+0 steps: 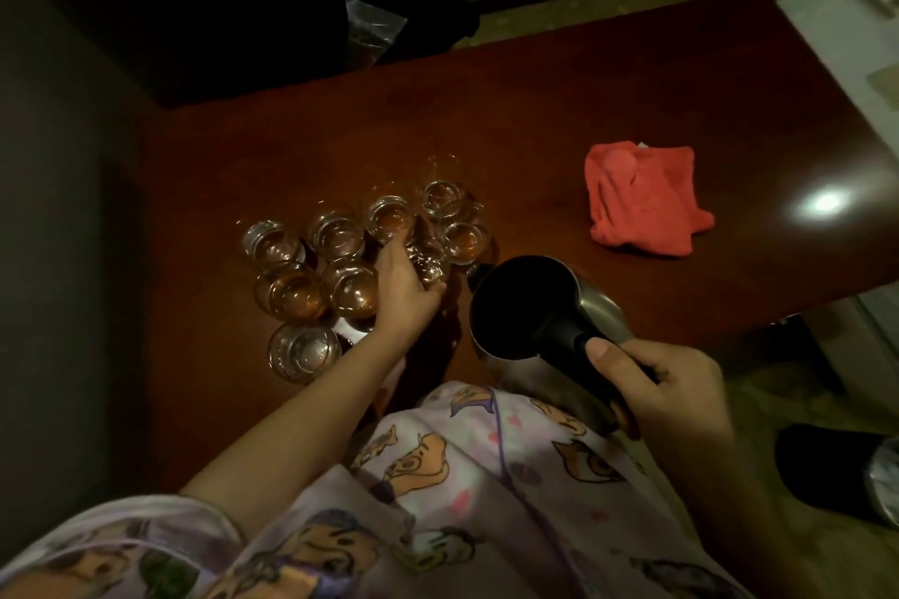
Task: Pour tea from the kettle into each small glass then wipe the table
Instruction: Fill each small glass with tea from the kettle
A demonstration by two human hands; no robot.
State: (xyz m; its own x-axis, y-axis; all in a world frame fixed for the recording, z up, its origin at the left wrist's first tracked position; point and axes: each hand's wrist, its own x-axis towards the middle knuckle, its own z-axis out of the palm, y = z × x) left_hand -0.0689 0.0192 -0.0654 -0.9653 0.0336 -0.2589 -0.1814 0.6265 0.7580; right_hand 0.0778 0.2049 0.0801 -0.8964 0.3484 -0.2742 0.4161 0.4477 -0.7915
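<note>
Several small glasses (335, 234) stand clustered on the dark red-brown table (559, 112), some holding amber tea (292, 294). My left hand (406, 289) reaches into the cluster and grips one small glass (429, 258) near its right side. My right hand (666, 377) holds the black handle of a steel kettle (530, 306), which hovers just right of the glasses with its spout pointing toward them. A red cloth (642, 199) lies crumpled on the table to the right.
A wet patch of spilled liquid (438, 331) shines on the table in front of the glasses. A dark chair (389, 0) stands beyond the far edge. White furniture (851, 63) borders the right side. A dark object (836, 472) sits on the floor at lower right.
</note>
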